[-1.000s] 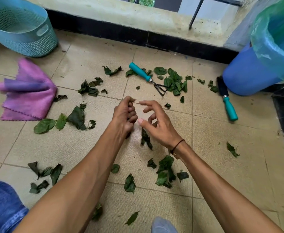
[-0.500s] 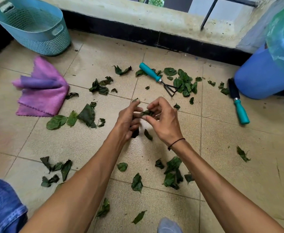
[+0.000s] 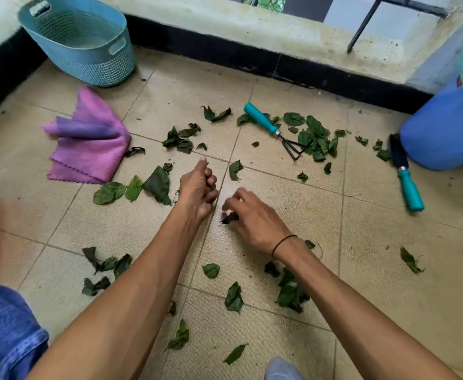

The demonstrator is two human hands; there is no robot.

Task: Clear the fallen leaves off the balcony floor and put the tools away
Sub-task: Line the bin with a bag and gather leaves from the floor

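Our right hand (image 3: 255, 215) pinches a dark leaf (image 3: 229, 217) on the floor, while our curled left hand (image 3: 199, 187) waits at ten o'clock.

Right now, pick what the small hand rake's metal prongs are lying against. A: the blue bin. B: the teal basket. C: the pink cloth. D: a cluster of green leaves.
D: the hand rake lies on the tiles with its prongs reaching into the cluster of green leaves, well apart from cloth, basket and bin.
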